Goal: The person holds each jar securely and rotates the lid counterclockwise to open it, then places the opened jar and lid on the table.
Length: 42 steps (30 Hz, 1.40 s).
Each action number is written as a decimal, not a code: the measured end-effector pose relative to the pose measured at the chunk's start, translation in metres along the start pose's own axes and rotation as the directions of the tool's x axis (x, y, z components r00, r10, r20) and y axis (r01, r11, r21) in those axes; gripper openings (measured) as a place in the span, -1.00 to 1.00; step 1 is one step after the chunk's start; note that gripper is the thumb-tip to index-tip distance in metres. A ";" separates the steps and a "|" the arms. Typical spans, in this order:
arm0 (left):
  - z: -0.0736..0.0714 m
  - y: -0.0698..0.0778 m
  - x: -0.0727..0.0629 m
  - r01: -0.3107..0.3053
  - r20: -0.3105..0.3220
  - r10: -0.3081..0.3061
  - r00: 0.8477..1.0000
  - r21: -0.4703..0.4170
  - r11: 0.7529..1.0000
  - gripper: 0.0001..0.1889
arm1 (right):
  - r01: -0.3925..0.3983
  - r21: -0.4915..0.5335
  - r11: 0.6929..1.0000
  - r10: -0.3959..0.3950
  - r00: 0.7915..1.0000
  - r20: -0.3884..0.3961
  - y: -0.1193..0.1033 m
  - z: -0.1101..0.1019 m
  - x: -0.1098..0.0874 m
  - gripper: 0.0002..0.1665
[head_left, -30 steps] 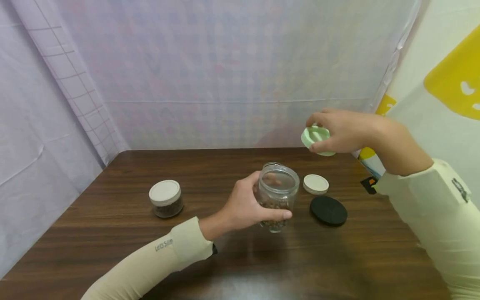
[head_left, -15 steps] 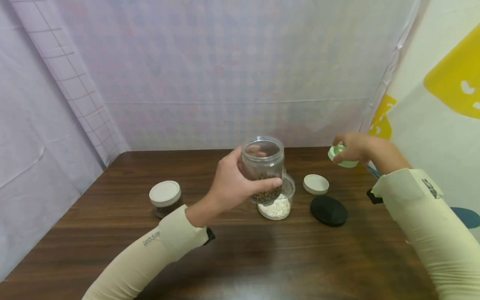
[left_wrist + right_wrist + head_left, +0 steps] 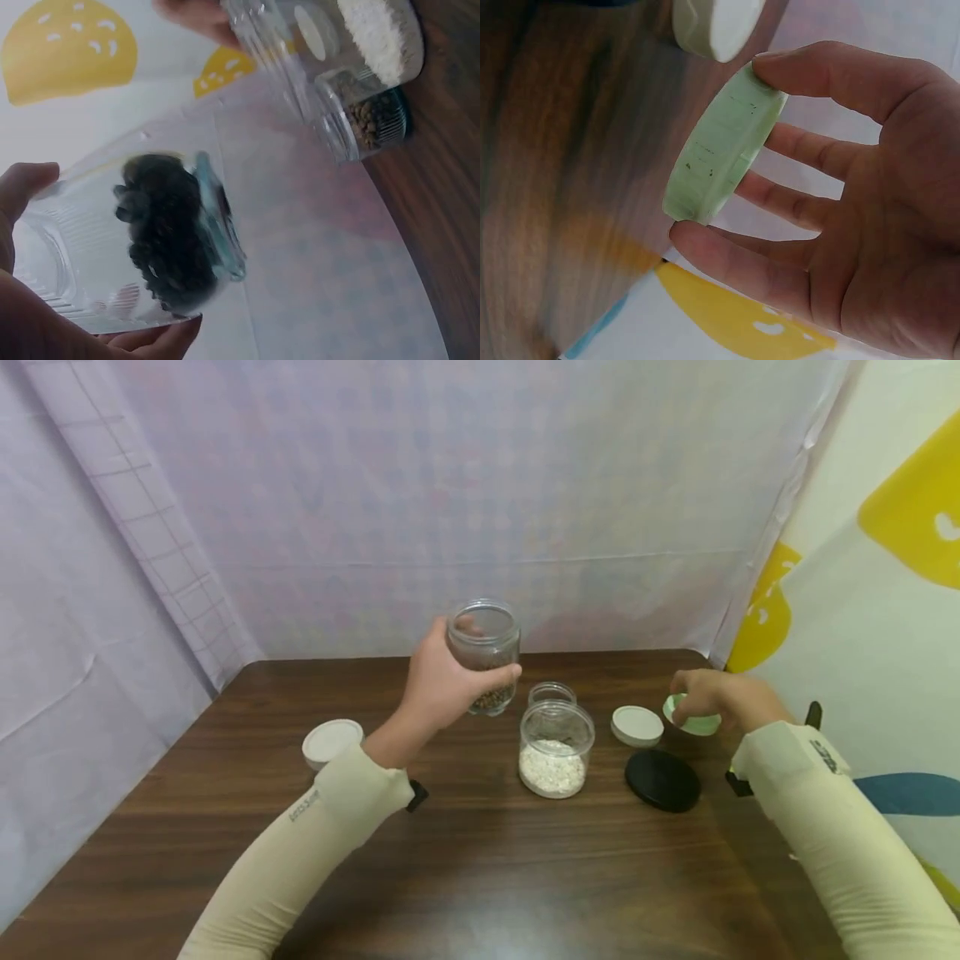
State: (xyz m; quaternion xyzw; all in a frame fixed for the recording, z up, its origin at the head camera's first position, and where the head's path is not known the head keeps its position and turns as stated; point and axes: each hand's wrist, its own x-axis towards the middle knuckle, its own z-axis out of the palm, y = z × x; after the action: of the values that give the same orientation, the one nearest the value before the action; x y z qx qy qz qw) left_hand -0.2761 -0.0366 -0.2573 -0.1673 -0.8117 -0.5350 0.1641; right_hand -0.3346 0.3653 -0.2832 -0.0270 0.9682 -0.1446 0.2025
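My left hand (image 3: 441, 683) grips a clear jar (image 3: 486, 647) around its side, holding it upright above the table's back half. Brown pellets lie in the bottom of this open-topped jar; they look dark in the left wrist view. At the back right, my right hand (image 3: 716, 695) pinches a pale green lid (image 3: 724, 142) by its rim, thumb on one side and fingers on the other. The lid is low near the tabletop; whether it touches cannot be made out. Beside it lie a white lid (image 3: 637, 727) and a black lid (image 3: 663, 781).
An open jar of white flakes (image 3: 553, 767) stands mid-table. Close behind it is a smaller open jar (image 3: 367, 124) with brown pellets. A white-lidded jar (image 3: 332, 742) stands on the left, partly behind my left sleeve. Cloth curtains (image 3: 390, 510) border the wooden table (image 3: 480, 877).
My left hand has carried the pellet jar left and back, uncovering the flake jar and the small jar. My right hand has brought the green lid right and down towards the tabletop.
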 end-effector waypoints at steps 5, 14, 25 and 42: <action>0.006 0.001 0.017 0.067 -0.030 -0.065 0.997 0.055 0.996 -0.02 | -0.028 -0.036 0.999 0.029 0.999 0.016 0.001 0.007 0.001 -0.20; 0.017 -0.015 0.033 0.153 -0.060 -0.145 0.988 0.163 0.975 0.06 | -0.056 -0.033 0.998 0.057 0.998 0.008 0.000 0.013 0.009 -0.21; 0.025 -0.029 0.036 0.227 -0.087 -0.215 0.973 0.164 0.960 0.12 | -0.029 -0.139 0.990 0.028 1.000 -0.012 0.002 0.023 0.011 -0.21; 0.036 -0.046 0.037 0.245 -0.084 -0.234 0.969 0.176 0.953 0.01 | -0.067 -0.155 0.986 0.054 0.995 -0.087 -0.008 0.012 -0.006 -0.03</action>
State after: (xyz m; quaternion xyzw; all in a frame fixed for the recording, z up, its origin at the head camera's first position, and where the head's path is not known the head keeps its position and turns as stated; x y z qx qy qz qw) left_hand -0.3325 -0.0167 -0.2920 -0.0350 -0.8667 -0.4780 0.1381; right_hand -0.3247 0.3554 -0.2888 -0.0073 0.9845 -0.0622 0.1637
